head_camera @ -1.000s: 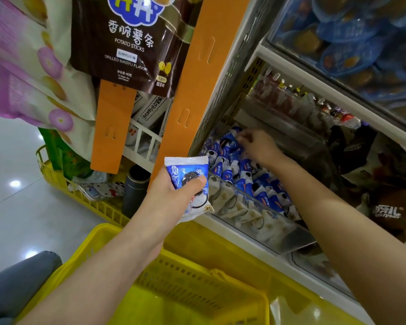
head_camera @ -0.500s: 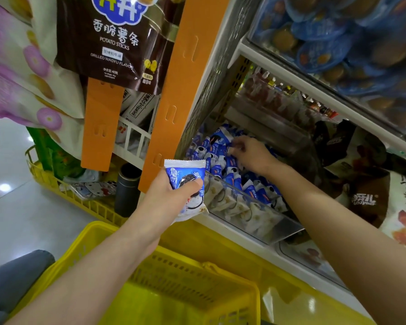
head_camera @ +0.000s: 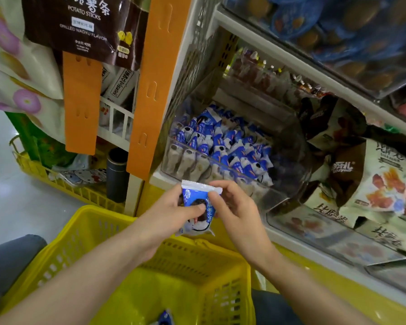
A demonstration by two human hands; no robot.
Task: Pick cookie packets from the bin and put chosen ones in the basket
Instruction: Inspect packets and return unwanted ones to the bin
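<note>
Holding a cookie packet above the basket

Starting at the left, the yellow basket (head_camera: 80,242) sits low in front of the person, its open top directly under both forearms; something blue, perhaps another packet (head_camera: 164,317), shows at its bottom edge. The left hand (head_camera: 171,214) grips the cookie packet (head_camera: 196,199) with the thumb laid across its printed front and the fingers behind. The right hand (head_camera: 237,214) meets it from the other side, thumb and forefinger pinching the packet's upper right edge. Whether a second packet lies behind the first I cannot tell. Further right and higher, the clear bin (head_camera: 220,164) on the shelf is heaped with matching blue packets.

The step in hand looks like a check or a handover before the drop. To do it well, one hand should take a sure hold before the other lets go. The packet should then be lowered inside the basket walls, not tossed from rim height. The wrapper is thin and crinkly, so a light pinch on the sealed edge suits it better than a squeeze on the cookie.
</note>
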